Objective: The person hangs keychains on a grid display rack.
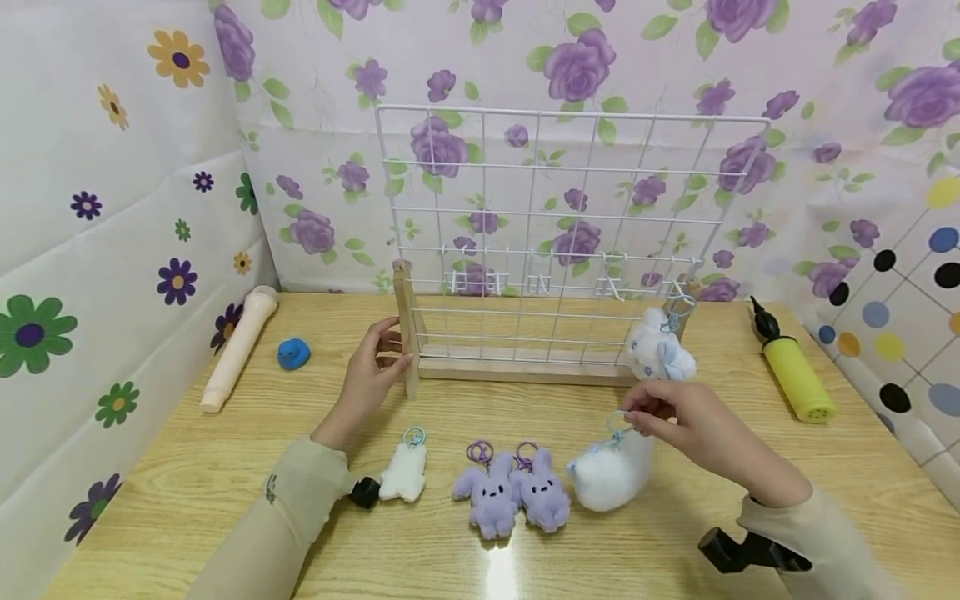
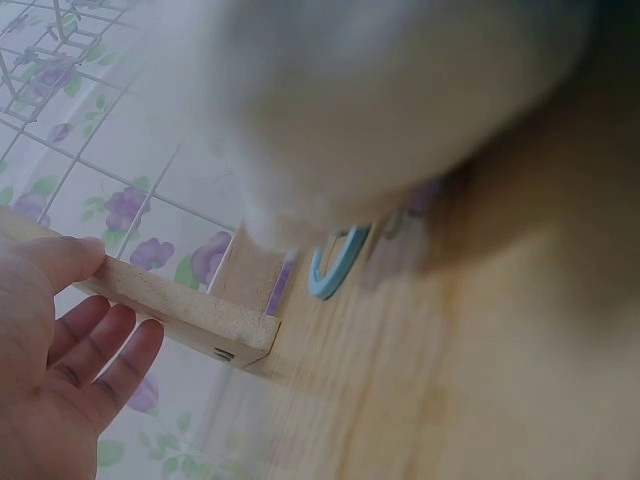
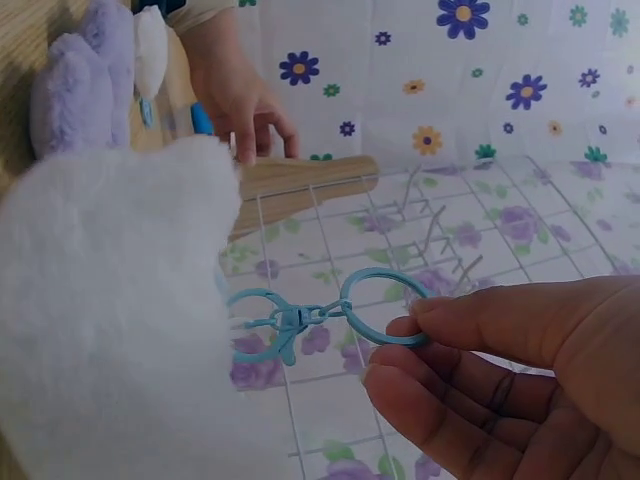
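With thumb and fingertips my right hand pinches the light blue key ring of a fluffy white plush keychain. The plush hangs below that hand, low over the table in the head view. At the left end of a white wire grid rack, my left hand grips the wooden side post, thumb on one side and fingers on the other. Another white plush keychain with blue bows hangs at the rack's right end. Several white hooks sit along a middle wire.
Two purple bunny plush keychains and a small white plush keychain lie on the wooden table. Farther left are a blue toy duck and a pale tube-shaped object. A yellow hand pump lies at right.
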{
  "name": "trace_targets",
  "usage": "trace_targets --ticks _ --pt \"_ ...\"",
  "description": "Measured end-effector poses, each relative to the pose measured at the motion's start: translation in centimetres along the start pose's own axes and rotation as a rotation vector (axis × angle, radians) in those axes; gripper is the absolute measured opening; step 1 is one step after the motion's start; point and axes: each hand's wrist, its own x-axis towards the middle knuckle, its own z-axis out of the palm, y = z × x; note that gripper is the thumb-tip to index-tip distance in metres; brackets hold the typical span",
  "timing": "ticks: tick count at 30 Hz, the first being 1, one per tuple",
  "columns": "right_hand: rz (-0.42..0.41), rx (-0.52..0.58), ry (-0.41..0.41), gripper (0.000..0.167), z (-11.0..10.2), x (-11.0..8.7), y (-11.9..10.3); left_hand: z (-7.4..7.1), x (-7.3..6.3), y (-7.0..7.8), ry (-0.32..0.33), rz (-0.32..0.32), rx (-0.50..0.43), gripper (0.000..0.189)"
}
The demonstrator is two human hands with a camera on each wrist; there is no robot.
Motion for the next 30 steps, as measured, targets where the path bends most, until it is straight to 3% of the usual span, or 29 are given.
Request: trace_targets --ticks 7,16,26,30 --pt "0.001 -0.025 0.053 0.009 -0.7 0.7 0.0 0.0 0.0 0.1 -0.004 -0.018 -0.023 0.057" --pt "0.005 -0.054 0.057 0.01 -2.1 1.7 -0.5 0.3 0.2 0.1 -0.004 -0.063 -0.015 0.058" --pt "0.055 -0.089 0.076 0.006 -3.2 3.2 -0.9 0.1 0.0 0.0 0.004 -0.009 -0.021 0.057" --pt "0.064 -0.091 0.095 0.006 -3.6 3.7 -1.0 0.1 0.0 -0.1 -0.003 -0.02 -0.023 0.058"
